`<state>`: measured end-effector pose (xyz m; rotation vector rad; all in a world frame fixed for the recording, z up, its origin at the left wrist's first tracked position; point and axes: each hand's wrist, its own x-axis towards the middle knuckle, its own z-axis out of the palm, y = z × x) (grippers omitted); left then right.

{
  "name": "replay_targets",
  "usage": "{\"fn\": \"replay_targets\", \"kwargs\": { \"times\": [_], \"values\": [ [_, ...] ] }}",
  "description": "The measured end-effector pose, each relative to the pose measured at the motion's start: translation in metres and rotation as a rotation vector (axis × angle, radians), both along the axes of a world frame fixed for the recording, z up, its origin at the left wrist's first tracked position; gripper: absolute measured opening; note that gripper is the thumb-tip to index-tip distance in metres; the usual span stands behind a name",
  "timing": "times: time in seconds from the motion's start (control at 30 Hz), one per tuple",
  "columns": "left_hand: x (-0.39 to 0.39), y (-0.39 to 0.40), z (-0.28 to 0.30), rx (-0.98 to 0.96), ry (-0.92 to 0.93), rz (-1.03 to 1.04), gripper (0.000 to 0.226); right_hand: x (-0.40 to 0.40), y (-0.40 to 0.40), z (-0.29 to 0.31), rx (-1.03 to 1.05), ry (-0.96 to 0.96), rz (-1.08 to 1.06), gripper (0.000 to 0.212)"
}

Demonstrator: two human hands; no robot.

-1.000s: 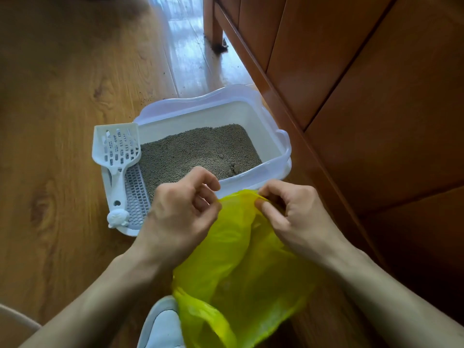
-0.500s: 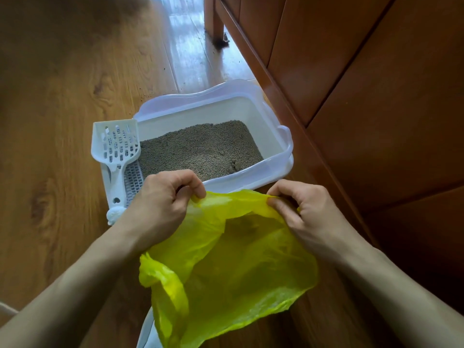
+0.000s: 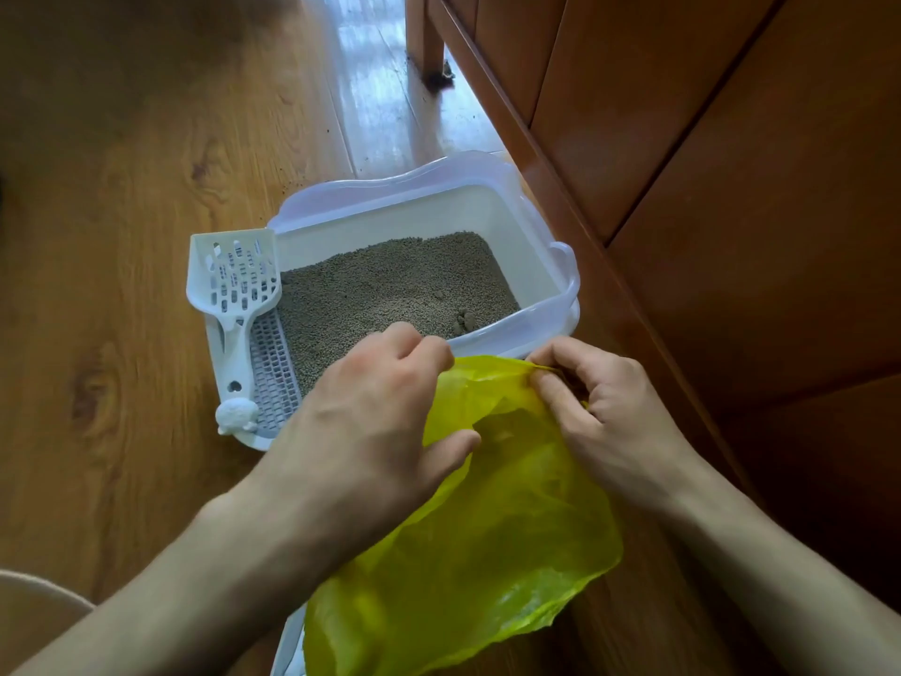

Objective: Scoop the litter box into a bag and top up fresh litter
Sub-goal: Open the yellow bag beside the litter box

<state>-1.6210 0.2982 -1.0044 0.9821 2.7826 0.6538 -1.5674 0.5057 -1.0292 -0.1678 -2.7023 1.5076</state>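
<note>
A white litter box (image 3: 512,212) stands on the wooden floor, holding grey-brown litter (image 3: 390,285) with a few clumps (image 3: 463,322) near its front right. A white slotted scoop (image 3: 234,285) lies on the box's left ledge, handle towards me. In front of the box I hold a yellow plastic bag (image 3: 487,553). My left hand (image 3: 370,422) grips the bag's top edge on the left, fingers curled over it and thumb against the plastic. My right hand (image 3: 604,407) pinches the top edge on the right.
A dark wooden cabinet (image 3: 707,163) runs along the right, close against the box, with one leg (image 3: 431,41) at the back. A white object (image 3: 287,646) shows under the bag at the bottom edge. A pale curved rim (image 3: 39,592) sits at the bottom left.
My left hand has come back towards the right hand along the bag's top edge, and the bag's mouth has narrowed. The view has shifted slightly.
</note>
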Motion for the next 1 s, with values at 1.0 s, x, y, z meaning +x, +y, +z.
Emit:
{"fn": "replay_targets", "kwargs": {
  "times": [1.0],
  "values": [
    [-0.015,-0.018,-0.028,0.096,0.099,-0.124,0.042,-0.005,0.000,-0.007,0.359,0.002,0.137,0.011]
  ]
}}
